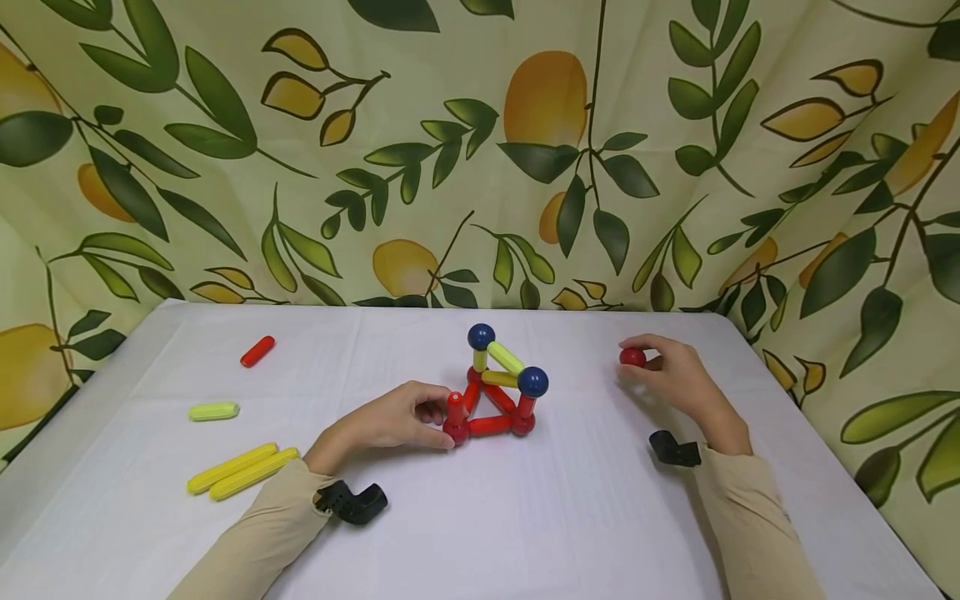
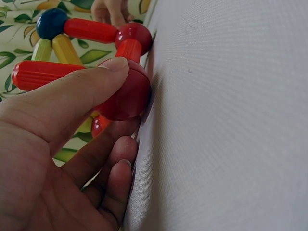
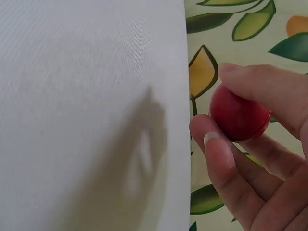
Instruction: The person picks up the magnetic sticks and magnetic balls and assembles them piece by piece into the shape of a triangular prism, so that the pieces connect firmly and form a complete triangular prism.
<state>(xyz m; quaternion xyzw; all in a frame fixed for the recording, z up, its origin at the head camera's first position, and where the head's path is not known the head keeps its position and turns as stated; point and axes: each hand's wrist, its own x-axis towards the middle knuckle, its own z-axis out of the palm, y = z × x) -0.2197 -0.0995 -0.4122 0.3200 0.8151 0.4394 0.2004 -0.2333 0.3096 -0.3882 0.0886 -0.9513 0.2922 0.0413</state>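
Observation:
A small frame of rods and balls stands mid-table, its base a triangle of red rods (image 1: 490,427) with red balls at the corners. Two corners carry upright rods topped by blue balls (image 1: 533,382); a pale green rod (image 1: 506,357) joins these, with a yellow rod (image 1: 500,379) below it. At the near left corner my left hand (image 1: 397,417) pinches the red ball (image 2: 127,96), from which a red rod (image 1: 456,407) rises bare-topped. Off to the right, my right hand (image 1: 675,371) holds a loose red ball (image 3: 238,113) between thumb and fingers, above the table.
On the left of the white table (image 1: 570,517) lie a red rod (image 1: 258,352), a pale green rod (image 1: 213,412) and two longer yellow rods (image 1: 253,473) side by side. A leaf-patterned curtain (image 1: 450,167) hangs behind the table's far edge.

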